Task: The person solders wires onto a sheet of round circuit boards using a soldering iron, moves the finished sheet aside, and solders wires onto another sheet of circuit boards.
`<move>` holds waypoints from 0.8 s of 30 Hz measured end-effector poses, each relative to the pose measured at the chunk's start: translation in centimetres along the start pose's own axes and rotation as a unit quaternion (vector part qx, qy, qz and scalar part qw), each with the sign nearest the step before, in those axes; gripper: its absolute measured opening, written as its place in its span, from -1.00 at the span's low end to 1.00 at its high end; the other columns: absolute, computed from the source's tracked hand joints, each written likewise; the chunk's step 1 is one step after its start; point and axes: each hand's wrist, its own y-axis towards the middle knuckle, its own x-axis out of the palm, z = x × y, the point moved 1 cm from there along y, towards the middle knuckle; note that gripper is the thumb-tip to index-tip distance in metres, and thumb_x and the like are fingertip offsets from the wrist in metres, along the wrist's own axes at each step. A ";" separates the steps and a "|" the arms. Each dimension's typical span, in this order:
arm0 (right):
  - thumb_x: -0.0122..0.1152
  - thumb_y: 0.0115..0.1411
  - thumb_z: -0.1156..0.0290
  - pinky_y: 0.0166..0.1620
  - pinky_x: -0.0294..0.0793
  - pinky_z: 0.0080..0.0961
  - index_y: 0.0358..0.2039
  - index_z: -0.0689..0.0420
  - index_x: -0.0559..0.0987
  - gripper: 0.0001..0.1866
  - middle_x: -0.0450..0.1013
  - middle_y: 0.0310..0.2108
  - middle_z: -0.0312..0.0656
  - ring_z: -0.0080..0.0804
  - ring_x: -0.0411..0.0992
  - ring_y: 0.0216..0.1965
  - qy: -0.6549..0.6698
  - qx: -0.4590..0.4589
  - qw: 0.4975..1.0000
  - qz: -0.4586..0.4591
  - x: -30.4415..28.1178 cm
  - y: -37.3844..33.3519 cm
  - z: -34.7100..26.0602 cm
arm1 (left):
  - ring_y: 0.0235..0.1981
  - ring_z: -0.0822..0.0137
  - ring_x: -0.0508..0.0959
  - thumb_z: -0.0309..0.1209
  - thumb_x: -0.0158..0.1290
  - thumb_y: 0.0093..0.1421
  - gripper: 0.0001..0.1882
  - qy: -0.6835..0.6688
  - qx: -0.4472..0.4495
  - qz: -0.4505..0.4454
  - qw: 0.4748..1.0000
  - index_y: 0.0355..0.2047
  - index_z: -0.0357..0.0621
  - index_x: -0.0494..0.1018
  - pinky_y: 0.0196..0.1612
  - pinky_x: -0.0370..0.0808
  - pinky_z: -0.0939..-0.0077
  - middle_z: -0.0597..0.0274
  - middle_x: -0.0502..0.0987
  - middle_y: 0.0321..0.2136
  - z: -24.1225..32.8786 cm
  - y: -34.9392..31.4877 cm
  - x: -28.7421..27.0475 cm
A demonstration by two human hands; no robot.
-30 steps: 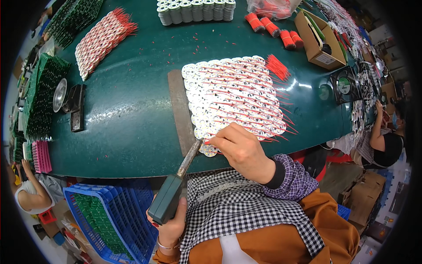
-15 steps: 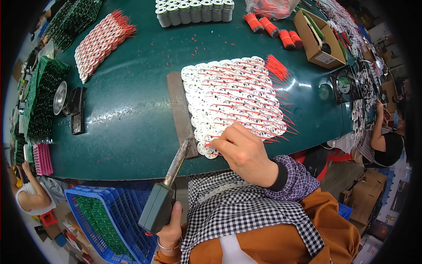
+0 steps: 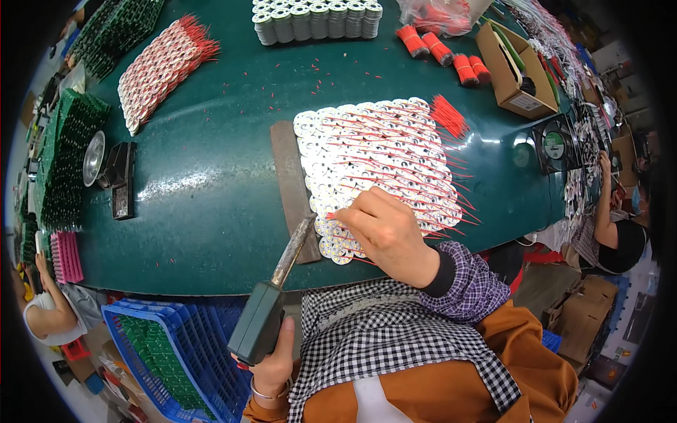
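Observation:
My left hand (image 3: 276,356) is closed round the green handle of a soldering iron (image 3: 258,321). Its metal shaft slants up, and the tip is beside the left edge of a panel of round white circuit boards (image 3: 374,141). Many thin red wires lie across those boards, ends sticking out to the right. Over the panel's lower left part, my right hand (image 3: 388,229) pinches red wires (image 3: 331,216), whose ends show at the fingertips close to the iron's tip. A flat brown bar (image 3: 288,169) lies along the panel's left side.
Loose red wires (image 3: 449,116) lie right of the panel, with red wire bundles (image 3: 437,48) behind. A cardboard box (image 3: 518,99) and a black fan (image 3: 556,144) stand at right. Stacked round boards (image 3: 316,25) are at the back. A blue crate (image 3: 144,310) is below the table edge.
My right hand has moved slightly up and left, and its red wire ends now show at another board. The soldering iron has shifted a little right, its tip slightly higher.

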 end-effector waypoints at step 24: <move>0.35 -0.04 0.65 -0.39 0.45 -0.40 -0.26 0.21 0.66 -0.73 0.41 -0.46 -0.23 -0.31 0.45 -0.40 0.003 0.002 1.000 0.001 0.1 0.2 0.1 | -0.38 0.36 0.58 -0.50 0.34 0.16 -0.67 0.063 -0.026 -0.051 0.996 -0.08 -0.33 0.58 -0.38 0.49 0.40 0.19 0.62 -0.29 0.6 1.5 0.3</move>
